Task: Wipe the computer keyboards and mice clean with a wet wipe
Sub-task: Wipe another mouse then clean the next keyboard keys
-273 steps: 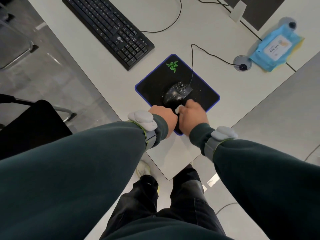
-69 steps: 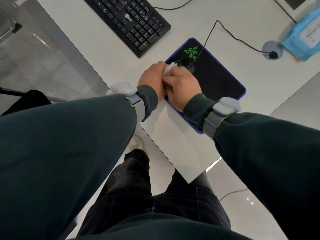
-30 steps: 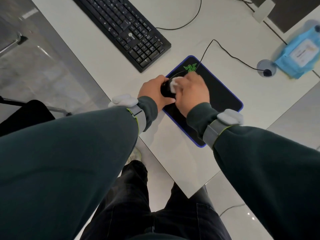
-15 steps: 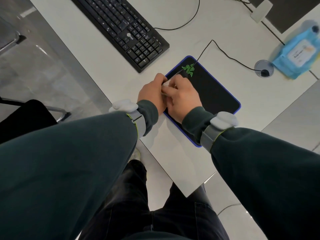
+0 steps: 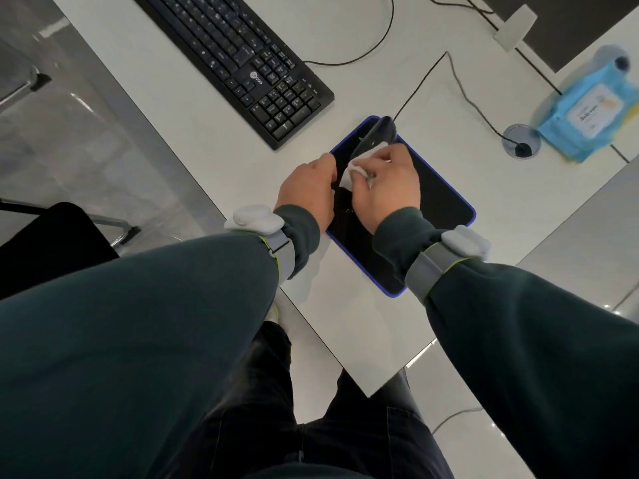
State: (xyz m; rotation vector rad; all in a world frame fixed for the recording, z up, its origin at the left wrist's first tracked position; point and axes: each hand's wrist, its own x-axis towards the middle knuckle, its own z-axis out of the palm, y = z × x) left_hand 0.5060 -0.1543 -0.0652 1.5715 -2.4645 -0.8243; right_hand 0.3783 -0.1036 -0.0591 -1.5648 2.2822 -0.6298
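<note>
The left hand point(image 5: 307, 191) gripped the black mouse point(image 5: 378, 133), tilted up over the far corner of the mouse pad point(image 5: 444, 202), while the right hand point(image 5: 385, 188) pinched a white wet wipe point(image 5: 356, 164) against it. The blue wipes pack point(image 5: 587, 114) lay well apart beside the cable hole point(image 5: 520, 146), its contents hidden.

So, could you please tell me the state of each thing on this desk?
Mouse: tipped up over the mouse pad, cable attached.
Wet wipe: crumpled, pressed on the mouse.
Left hand: grips the mouse.
Right hand: pinches the wet wipe.
Keyboard: flat, untouched.
Wet wipe pack: lying flat; flap too blurred to tell.
</note>
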